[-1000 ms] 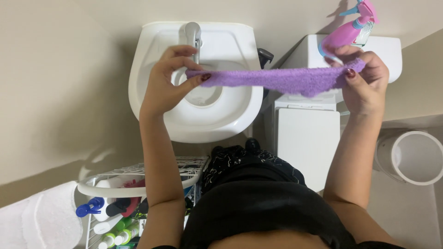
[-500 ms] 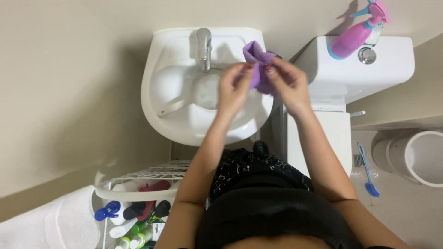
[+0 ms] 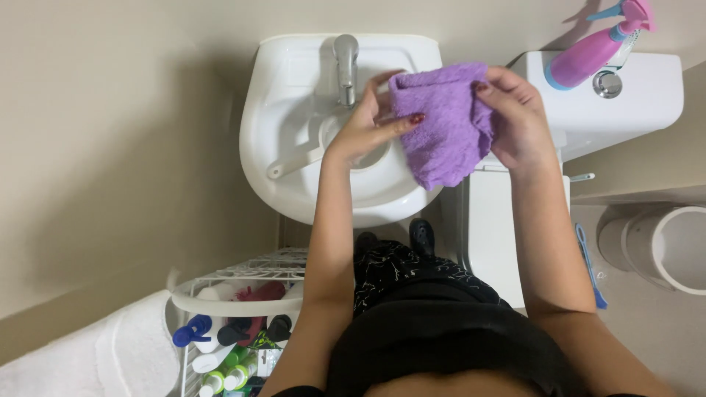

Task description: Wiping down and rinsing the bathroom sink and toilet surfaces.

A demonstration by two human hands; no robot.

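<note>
A folded purple cloth [image 3: 445, 125] hangs over the right side of a white sink [image 3: 294, 176]. My left hand [image 3: 368, 125] pinches its left edge with thumb and fingers. Its upper right corner is gripped by my right hand [image 3: 518, 121]. The chrome tap [image 3: 346, 62] stands just left of the cloth, and a white spatula-like handle [image 3: 294, 160] lies inside the basin.
A white toilet cistern [image 3: 625, 95] to the right carries a pink spray bottle [image 3: 596, 51] and a chrome flush button [image 3: 607, 84]. A white bin [image 3: 665, 250] stands lower right. A wire basket [image 3: 235, 323] with several bottles sits lower left. A blue brush [image 3: 588, 265] lies beside the toilet.
The cloth was stretched wide between both hands; my hands came together and folded it. It now hangs as a square over the sink.
</note>
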